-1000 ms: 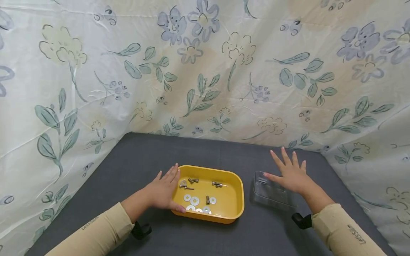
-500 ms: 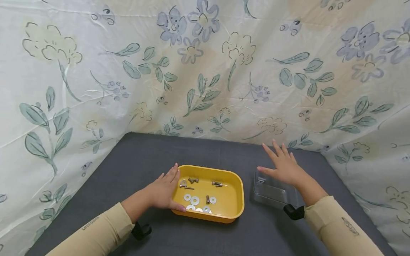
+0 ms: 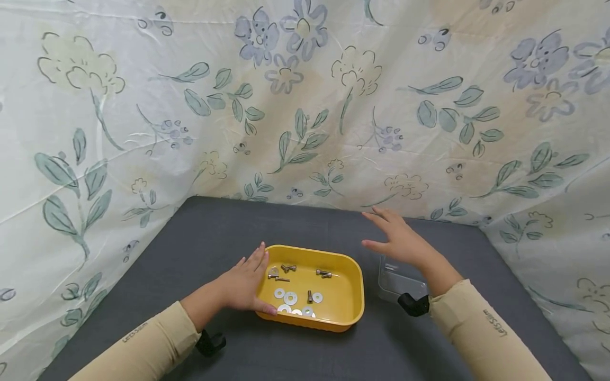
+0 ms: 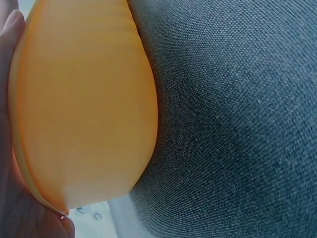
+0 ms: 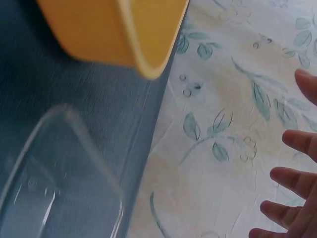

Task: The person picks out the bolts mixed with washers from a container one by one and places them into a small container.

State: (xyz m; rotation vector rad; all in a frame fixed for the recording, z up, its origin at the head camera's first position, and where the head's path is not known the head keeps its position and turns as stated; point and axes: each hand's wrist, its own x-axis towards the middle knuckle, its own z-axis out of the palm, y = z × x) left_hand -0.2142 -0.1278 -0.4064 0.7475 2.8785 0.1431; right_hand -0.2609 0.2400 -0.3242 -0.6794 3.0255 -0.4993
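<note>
A yellow tray [image 3: 333, 312] sits on the dark table, with several metal screws [image 3: 310, 297] and several flat washers [image 3: 290, 298] lying loose inside. My left hand [image 3: 243, 283] rests along the tray's left end, fingers straight toward the far corner and thumb at the near rim. In the left wrist view the palm and fingers [image 4: 7, 54] lie against the rim of the tray [image 4: 89, 109]. Holding nothing, my right hand [image 3: 402, 241] hovers with fingers spread, right of the tray and over the back-left part of a clear plastic box [image 3: 400, 280].
The clear box [image 5: 74, 124] stands a short way right of the yellow tray [image 5: 99, 34]. A dark cloth [image 3: 305, 217] covers the table. Floral fabric [image 3: 305, 116] hangs behind it and on both sides. Black straps [image 3: 413, 305] circle both wrists.
My right hand has moved left, from over the clear box toward the yellow tray, baring more of the box's far-left corner. The left hand and the tray stay where they were.
</note>
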